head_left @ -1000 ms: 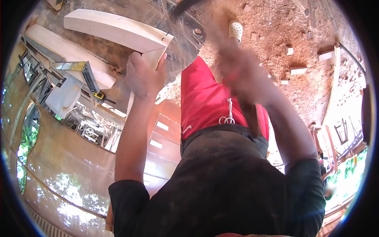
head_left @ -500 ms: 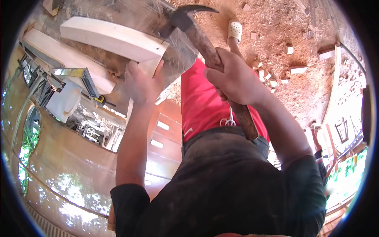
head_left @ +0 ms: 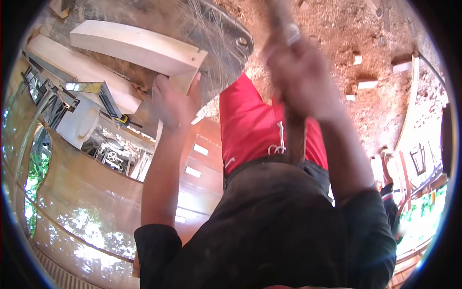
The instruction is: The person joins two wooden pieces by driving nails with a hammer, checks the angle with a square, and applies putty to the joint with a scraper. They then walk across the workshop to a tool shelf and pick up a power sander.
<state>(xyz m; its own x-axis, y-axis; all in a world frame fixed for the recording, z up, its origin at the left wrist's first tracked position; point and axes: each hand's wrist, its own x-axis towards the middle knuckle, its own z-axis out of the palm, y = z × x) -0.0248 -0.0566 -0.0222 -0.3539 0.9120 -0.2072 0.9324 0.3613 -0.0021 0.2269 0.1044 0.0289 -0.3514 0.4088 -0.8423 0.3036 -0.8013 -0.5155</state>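
Note:
My right hand [head_left: 303, 79], smeared by motion, is wrapped round the wooden handle of a claw hammer [head_left: 294, 137]. The hammer's head is out of view past the top edge. A pale curved wooden piece [head_left: 137, 45] lies on the dark, scratched work surface [head_left: 216, 38]. At its near right end, my left hand [head_left: 172, 103] grips a wooden piece [head_left: 184, 83] with thumb and fingers apart around it. Whether the two pieces are joined cannot be made out.
Another long board [head_left: 86, 72] lies at the left, beside a handsaw-like metal tool [head_left: 108, 98] and a yellow tape measure [head_left: 123, 119]. A pale plastic container [head_left: 79, 120] stands nearby. Wood offcuts [head_left: 366, 84] lie on the sawdust-covered ground. Another person [head_left: 389, 197] is partly visible at the right.
My right hand has swung the hammer up and away, carrying its head out of view. My left hand and the curved wooden piece have hardly moved. The foot in a white clog no longer shows.

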